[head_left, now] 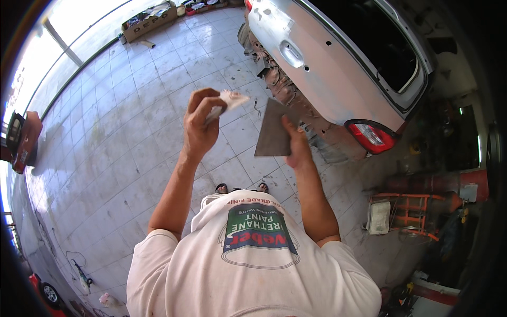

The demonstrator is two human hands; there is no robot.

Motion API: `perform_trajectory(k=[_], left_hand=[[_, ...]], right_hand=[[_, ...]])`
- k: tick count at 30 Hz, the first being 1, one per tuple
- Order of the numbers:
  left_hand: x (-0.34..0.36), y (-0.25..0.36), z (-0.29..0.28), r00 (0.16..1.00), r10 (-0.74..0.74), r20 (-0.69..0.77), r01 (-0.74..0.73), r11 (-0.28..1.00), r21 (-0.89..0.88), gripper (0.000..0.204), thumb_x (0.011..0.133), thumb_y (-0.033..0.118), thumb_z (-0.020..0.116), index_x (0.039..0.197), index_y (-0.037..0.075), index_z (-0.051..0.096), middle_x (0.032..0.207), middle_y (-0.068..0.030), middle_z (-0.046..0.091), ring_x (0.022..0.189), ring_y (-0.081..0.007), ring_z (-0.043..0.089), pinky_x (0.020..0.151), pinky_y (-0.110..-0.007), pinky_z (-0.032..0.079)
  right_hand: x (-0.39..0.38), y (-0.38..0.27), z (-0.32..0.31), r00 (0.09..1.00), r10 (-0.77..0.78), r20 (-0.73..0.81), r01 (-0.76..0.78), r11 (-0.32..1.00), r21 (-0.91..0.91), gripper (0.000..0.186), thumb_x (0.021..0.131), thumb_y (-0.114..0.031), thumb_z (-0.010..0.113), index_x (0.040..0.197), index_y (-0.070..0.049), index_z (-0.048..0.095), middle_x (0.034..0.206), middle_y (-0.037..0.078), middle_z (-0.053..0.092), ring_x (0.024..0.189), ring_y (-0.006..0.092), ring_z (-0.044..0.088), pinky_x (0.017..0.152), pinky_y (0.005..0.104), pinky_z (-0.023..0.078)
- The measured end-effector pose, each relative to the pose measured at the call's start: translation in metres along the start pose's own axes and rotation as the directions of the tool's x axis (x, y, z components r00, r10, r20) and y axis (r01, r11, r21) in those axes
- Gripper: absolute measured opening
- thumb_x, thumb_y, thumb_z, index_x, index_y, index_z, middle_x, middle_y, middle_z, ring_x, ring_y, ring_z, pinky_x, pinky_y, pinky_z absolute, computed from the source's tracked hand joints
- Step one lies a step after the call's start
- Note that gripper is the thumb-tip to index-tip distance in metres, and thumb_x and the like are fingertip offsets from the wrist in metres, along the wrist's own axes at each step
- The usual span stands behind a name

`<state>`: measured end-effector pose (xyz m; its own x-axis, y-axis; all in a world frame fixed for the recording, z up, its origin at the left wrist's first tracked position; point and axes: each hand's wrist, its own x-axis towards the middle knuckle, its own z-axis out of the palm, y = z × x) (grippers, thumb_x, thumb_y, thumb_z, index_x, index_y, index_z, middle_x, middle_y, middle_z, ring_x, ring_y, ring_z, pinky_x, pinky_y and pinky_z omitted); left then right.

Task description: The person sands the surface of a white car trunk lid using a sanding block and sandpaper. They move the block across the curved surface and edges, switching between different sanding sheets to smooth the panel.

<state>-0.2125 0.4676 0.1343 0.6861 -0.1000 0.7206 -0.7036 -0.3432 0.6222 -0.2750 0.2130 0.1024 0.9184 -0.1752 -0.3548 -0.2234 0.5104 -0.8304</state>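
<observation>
My left hand (203,119) is raised at the middle of the view, its fingers closed on a pale, crumpled-looking piece (233,99), blurred enough that I cannot tell whether it is paper or cloth. To the right of it, my right hand (298,141) grips a flat, dark grey sheet (272,132) by its right edge, thumb lying on top. The two held things are apart from each other. Ahead and to the right stands a car's rear end (327,68), its paint sanded to dull pinkish and grey patches. Neither hand touches it.
A red tail light (371,136) juts at the car's near corner. Crumpled covering (282,79) lies along its lower edge. At right stands an orange cart (412,214) beside a red cylinder (422,184). A cardboard box (149,24) sits far off, and a corded tool (83,279) lies lower left.
</observation>
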Motion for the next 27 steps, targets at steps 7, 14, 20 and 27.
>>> perform_trajectory(k=[7,14,20,27], left_hand=[[-0.039,0.043,0.012,0.868,0.4,0.294,-0.33,0.907,-0.262,0.031,0.061,-0.007,0.067,0.089,0.005,0.067,0.114,-0.0137,0.061,0.114,-0.0366,0.064,0.089,-0.043,0.058],[-0.041,-0.058,0.019,0.966,-0.234,0.109,0.222,0.969,0.109,0.03,0.083,-0.016,0.059,0.109,0.0,0.06,0.118,-0.0197,0.061,0.106,-0.0402,0.065,0.087,-0.044,0.054],[-0.085,-0.013,0.062,0.897,-0.148,0.417,0.101,0.986,0.133,0.038,0.087,-0.011,0.059,0.121,0.004,0.065,0.133,-0.0184,0.062,0.11,-0.0397,0.067,0.091,-0.045,0.058],[-0.086,-0.151,0.096,0.474,-0.759,0.446,0.873,0.342,-0.347,0.024,0.101,0.013,0.065,0.123,0.005,0.067,0.112,-0.0139,0.073,0.094,-0.0269,0.073,0.081,-0.038,0.061]], right_hand=[[0.033,-0.009,0.021,0.94,-0.269,-0.208,0.204,0.935,-0.289,0.049,0.102,-0.04,0.069,0.122,0.005,0.065,0.109,0.012,0.07,0.099,0.0208,0.068,0.083,0.0333,0.058],[0.033,0.019,0.024,0.875,-0.396,-0.277,0.23,0.845,-0.483,0.045,0.106,-0.034,0.063,0.11,0.01,0.065,0.093,0.014,0.069,0.077,0.0204,0.064,0.069,0.036,0.053],[0.05,0.035,0.023,0.602,-0.783,-0.157,0.427,0.482,-0.765,0.048,0.108,-0.035,0.057,0.1,0.011,0.07,0.092,0.022,0.072,0.079,0.0327,0.065,0.073,0.0402,0.049],[0.03,0.001,-0.116,0.906,-0.403,-0.125,0.108,0.508,-0.855,0.049,0.103,-0.039,0.062,0.093,0.009,0.068,0.083,0.029,0.066,0.078,0.0414,0.062,0.073,0.0477,0.048]])
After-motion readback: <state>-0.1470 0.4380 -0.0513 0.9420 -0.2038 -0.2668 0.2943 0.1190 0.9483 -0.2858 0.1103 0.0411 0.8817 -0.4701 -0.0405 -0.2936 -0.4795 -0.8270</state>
